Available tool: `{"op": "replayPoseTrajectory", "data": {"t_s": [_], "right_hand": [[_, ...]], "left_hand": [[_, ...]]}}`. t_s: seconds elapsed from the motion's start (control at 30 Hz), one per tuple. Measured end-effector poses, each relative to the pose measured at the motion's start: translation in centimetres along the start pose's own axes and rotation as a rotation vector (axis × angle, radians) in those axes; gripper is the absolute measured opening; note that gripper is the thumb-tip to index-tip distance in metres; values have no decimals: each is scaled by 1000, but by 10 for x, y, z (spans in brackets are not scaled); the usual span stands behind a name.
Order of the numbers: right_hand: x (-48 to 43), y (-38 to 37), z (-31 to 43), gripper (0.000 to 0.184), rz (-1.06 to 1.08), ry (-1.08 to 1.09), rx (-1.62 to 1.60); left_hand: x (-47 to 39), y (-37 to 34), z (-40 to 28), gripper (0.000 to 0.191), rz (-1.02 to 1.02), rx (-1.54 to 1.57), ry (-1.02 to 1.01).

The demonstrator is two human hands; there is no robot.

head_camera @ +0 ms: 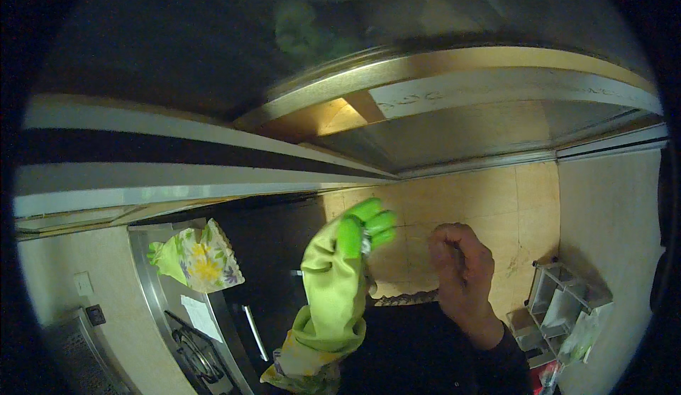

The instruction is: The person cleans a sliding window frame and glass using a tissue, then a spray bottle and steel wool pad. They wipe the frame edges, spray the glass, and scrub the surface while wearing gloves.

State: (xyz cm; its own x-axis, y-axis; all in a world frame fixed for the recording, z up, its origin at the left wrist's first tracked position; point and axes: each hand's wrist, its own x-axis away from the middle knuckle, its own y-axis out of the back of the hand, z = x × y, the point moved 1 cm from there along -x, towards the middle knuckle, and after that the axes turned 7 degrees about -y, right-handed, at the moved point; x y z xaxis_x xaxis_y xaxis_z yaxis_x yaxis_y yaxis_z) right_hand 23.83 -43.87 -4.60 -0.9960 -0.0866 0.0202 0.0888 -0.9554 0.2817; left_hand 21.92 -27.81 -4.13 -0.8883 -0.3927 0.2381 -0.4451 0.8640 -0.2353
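My left hand (343, 262) wears a long light-green rubber glove with bright green fingers and a flowered cuff. Its fingers are curled round a small silvery-white object (366, 241), mostly hidden and too blurred to name. Bare and raised to the right of it, my right hand (465, 275) has its fingers curled in towards the thumb; nothing shows in it. The matching rubber glove (199, 259), with a flowered cuff, lies on the metal-edged counter (151, 267) at the left.
Below the spare glove are a white sheet (201, 318) and a gas hob's pan support (194, 355). A dark cabinet front with a metal handle (255, 334) faces me. A wire-framed rack (566, 310) stands by the right wall. Overhead runs a metal-edged dark panel (452, 59).
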Motion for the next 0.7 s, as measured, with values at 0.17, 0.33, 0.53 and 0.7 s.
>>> {"op": "replayPoseTrajectory", "data": {"t_s": [0.17, 0.33, 0.53, 0.7], "right_hand": [[4, -17, 6, 12, 104, -248, -238], [-3, -23, 9, 21, 47, -283, -371], [-18, -38, 24, 22, -25, -225, -461], [-54, -68, 43, 10, -359, 167, -62]], "left_hand": [[2, 0, 4, 48, 106, 230, 149], [4, -3, 4, 51, 100, 316, 203], [0, 7, -3, 48, 140, 266, 168], [2, 25, -5, 45, 151, 189, 218]]}}
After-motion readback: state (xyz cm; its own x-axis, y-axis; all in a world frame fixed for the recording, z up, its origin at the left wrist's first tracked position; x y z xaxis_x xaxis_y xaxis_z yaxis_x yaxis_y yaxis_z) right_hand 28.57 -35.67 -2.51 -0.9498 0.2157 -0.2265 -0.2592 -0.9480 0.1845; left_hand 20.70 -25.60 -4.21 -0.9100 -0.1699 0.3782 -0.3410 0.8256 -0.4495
